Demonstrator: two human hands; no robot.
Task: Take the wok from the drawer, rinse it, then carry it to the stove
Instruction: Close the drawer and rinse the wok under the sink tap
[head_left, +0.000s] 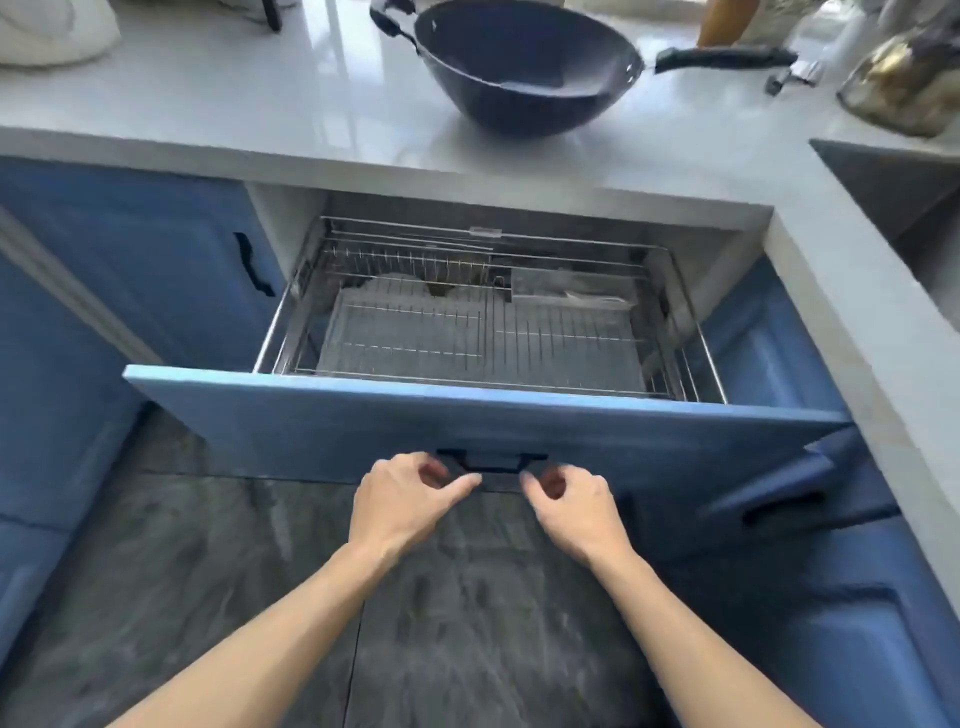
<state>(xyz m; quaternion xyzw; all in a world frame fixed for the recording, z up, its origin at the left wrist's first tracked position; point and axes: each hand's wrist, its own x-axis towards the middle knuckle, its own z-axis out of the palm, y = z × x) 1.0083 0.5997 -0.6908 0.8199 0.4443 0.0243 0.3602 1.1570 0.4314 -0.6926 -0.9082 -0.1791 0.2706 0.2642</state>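
The dark wok (519, 78) stands upright on the grey countertop (260, 104) at the back, its long black handle (722, 57) pointing right. Below it the blue drawer (363, 415) is pulled out, showing a wire rack (467, 332) with no pan in it. My left hand (405, 499) and my right hand (576, 504) are side by side at the drawer front, at either end of its dark handle (493, 462). Their fingers are loosely curled and hold nothing.
The sink basin (893, 192) is sunk into the counter at the right edge. A glass jar (904, 83) stands behind it and a white appliance (47, 31) sits at the back left. Blue cabinet doors flank the drawer. Dark stone floor lies below.
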